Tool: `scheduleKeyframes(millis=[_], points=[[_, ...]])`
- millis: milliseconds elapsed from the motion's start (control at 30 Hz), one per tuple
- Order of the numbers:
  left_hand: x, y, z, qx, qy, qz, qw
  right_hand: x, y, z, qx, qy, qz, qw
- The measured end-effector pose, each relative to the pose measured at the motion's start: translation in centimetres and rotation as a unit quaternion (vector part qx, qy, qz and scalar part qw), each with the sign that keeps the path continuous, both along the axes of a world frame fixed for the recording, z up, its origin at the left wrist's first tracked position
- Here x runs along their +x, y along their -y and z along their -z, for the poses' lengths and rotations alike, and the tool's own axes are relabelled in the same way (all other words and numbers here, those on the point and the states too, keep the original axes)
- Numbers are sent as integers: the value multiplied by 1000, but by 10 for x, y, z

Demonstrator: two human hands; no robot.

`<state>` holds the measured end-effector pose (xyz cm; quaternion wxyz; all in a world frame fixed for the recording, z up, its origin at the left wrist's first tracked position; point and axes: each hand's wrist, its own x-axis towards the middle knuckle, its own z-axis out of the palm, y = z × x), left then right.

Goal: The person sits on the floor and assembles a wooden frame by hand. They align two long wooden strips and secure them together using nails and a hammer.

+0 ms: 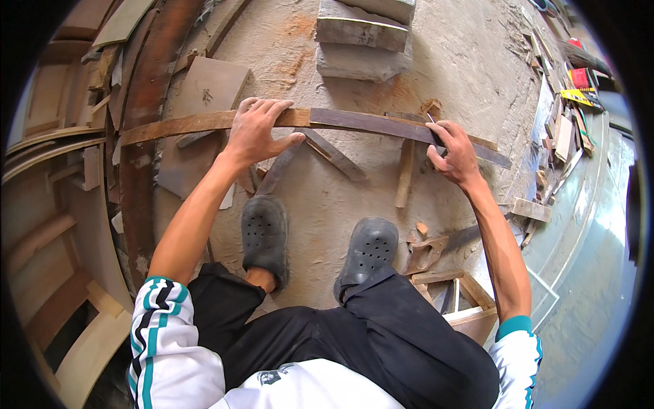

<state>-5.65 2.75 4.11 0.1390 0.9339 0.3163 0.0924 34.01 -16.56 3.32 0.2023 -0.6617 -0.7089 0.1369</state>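
A long brown wooden strip [177, 127] lies crosswise in front of me. At the middle it meets a darker, purplish-grey wooden strip [371, 123] that runs on to the right. My left hand [257, 129] grips the brown strip near that meeting point, fingers over its far edge and thumb spread on the near side. Over the dark strip's right part, my right hand [453, 153] is closed with thumb and forefinger together. A thin, pointed, pencil-like stick [430, 118] pokes up from its fingers; its kind is not clear. Another wooden strip [485, 142] shows behind the dark one.
Concrete blocks [361, 34] stand beyond the strips. Wood offcuts [335, 155] lie between them and my clogs [264, 232]. A hand saw [428, 253] and a wooden frame [470, 293] are near my right knee. Wooden panels [75, 204] fill the left; scraps [564, 136] line the right.
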Motion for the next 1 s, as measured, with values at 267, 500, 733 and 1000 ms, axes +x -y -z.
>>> scheduleKeyframes(millis=[267, 500, 733, 1000], points=[[7, -25, -11, -173, -55, 12, 983, 4, -7, 2, -8, 35, -48, 998], [20, -26, -9, -213, -66, -8, 975, 0, -4, 0, 6, 37, -20, 999], [17, -26, -6, -188, -45, 6, 981, 71, 37, 12, 69, -40, 232, 969], [18, -21, -3, -149, -50, 22, 987, 77, 60, 11, 40, 70, 176, 981]])
